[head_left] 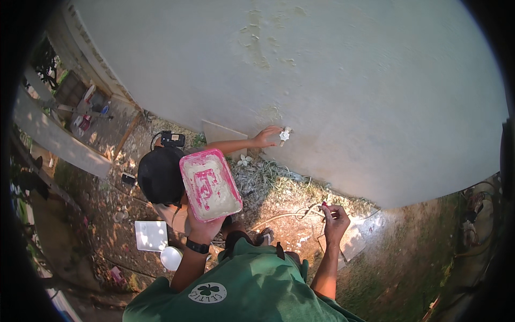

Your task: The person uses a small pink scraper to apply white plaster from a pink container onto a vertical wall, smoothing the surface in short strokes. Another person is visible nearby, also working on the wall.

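My left hand (pixel 203 224), with a dark band on its wrist, holds up a pink plastic tub (pixel 212 185) from beneath. Whitish paste coats its inside, and pink shows through where the paste is scraped thin. Out to the right, my right hand (pixel 336 219) is closed in a pinch, a small red thing (pixel 324 204) showing at its fingertips; the rest of that thing is hidden. The pale wall (pixel 348 96) stands in front of me, with rough paste patches (pixel 256 40) high up. Neither hand touches it.
Close beside the tub crouches a co-worker in a black cap (pixel 160 174), one hand (pixel 265 137) reaching to a white tap (pixel 285 134) on the wall. A white square tray (pixel 151 236) and round white lid or container (pixel 171 258) lie at left. A hose (pixel 284 216) crosses the ground.
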Available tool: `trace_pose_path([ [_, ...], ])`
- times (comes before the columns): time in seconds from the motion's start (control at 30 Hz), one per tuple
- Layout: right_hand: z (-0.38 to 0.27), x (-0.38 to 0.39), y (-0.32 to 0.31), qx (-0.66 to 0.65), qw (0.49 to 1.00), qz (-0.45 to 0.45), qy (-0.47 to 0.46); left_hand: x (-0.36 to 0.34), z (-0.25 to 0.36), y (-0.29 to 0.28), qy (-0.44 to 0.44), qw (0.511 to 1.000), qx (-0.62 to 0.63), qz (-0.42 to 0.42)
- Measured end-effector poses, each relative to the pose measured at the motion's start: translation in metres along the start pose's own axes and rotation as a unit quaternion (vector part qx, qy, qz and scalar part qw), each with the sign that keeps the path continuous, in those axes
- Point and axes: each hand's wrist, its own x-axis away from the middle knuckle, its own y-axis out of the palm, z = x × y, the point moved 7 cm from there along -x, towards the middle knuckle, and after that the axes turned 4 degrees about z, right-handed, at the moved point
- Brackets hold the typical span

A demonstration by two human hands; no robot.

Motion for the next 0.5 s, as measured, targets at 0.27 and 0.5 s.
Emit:
trace_pose_path([
  [0.27, 0.0, 0.004, 0.013, -0.013, 1.0, 0.007, 0.016, 0.005, 0.002, -0.011, -0.028, 0.997, -0.007, -0.075],
  [0.5, 0.007, 0.007, 0.032, -0.024, 1.0, -0.008, -0.013, 0.006, 0.007, -0.016, -0.016, 1.0, 0.008, -0.008],
])
